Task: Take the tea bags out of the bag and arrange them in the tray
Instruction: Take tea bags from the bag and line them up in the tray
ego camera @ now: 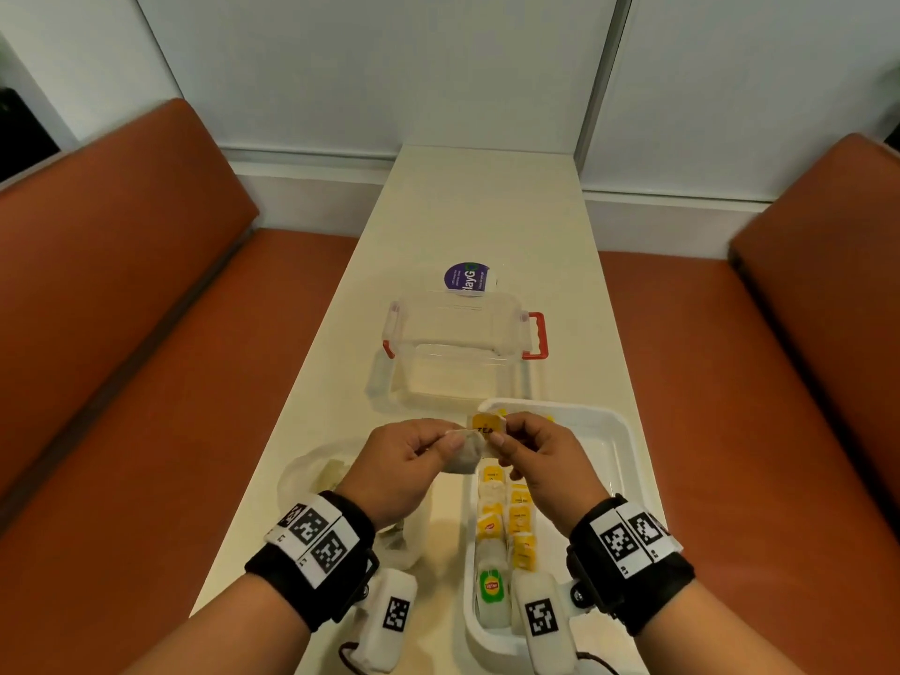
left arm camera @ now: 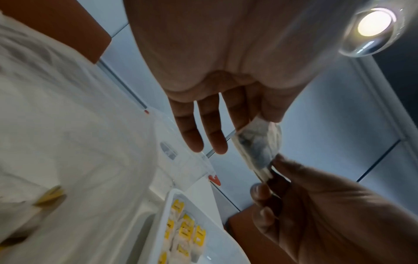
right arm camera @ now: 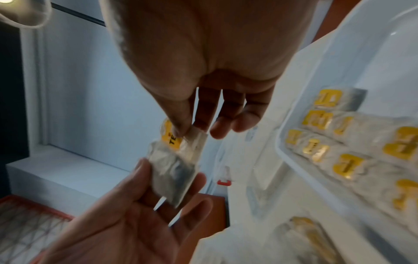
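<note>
Left hand [ego camera: 404,455] pinches the left edge of one tea bag [ego camera: 470,453] between thumb and forefinger; other fingers loosely extended in the left wrist view. Right hand [ego camera: 531,455] pinches the same bag at its top right, by the yellow tag [ego camera: 486,426] marked "TEA"; remaining fingers loosely extended in the right wrist view. Bag is held in the air between both hands, above the near-left part of the tray, clear of the table.

White tray [ego camera: 628,460] sits on the near right of the table. Tea bags in tray [ego camera: 506,518] lie in two rows along its left side, running near to far, yellow tags up; nearest one has a green and yellow Lipton tag [ego camera: 491,586]. Right half of the tray is bare. A bit of yellow shows at the tray's far left corner, partly hidden by the right hand.

Plastic bag [ego camera: 311,479] lies on the table just left of the tray, under the left wrist, crumpled and translucent; contents unclear, a yellow tag shows through it in the left wrist view.

Clear plastic box [ego camera: 462,348] with red latches stands just beyond the tray, toward the far end. Purple round sticker [ego camera: 467,280] on the table behind it. Cream table [ego camera: 477,211] runs between two orange bench seats [ego camera: 121,294].
</note>
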The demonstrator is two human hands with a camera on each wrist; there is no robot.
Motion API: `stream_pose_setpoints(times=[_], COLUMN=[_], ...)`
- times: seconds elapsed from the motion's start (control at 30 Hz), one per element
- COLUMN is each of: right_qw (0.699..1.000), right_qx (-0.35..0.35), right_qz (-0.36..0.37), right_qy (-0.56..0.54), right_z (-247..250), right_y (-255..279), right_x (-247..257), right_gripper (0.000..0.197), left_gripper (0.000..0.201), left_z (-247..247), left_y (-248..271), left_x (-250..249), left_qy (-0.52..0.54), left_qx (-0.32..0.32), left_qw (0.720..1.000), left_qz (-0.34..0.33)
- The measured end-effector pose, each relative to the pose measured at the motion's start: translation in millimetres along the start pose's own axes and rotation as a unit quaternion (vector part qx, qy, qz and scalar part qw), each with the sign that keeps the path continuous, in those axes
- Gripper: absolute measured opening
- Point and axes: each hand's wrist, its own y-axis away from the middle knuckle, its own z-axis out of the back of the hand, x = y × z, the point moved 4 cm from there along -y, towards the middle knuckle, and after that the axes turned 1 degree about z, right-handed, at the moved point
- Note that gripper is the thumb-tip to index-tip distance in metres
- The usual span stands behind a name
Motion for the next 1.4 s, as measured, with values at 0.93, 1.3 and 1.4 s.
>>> stream_pose_setpoints(times=[0.93,1.3,1.4], right_qw=[0.906,0.924,0.964], right_qx=[-0.131,-0.209,-0.172], right_qz=[-0.279,-0.173,-0.057], right_qy=[0.29,0.27,0.194], right_z=[71,68,41], right_y=[-71,-60,-51], right_x=[-142,-106,-60], right_gripper=[0.018,0.034,0.013], left_gripper=[0.017,0.023,0.021], left_z=[49,49,46], left_y=[18,17,16], left_x=[38,27,27], left_qy=[-0.059,-0.043,0.004], left_qx=[-0.041,-0.068,-0.083], left_qw=[0.993,0.993,0.99], left_qz=[0.089,0.088,0.111])
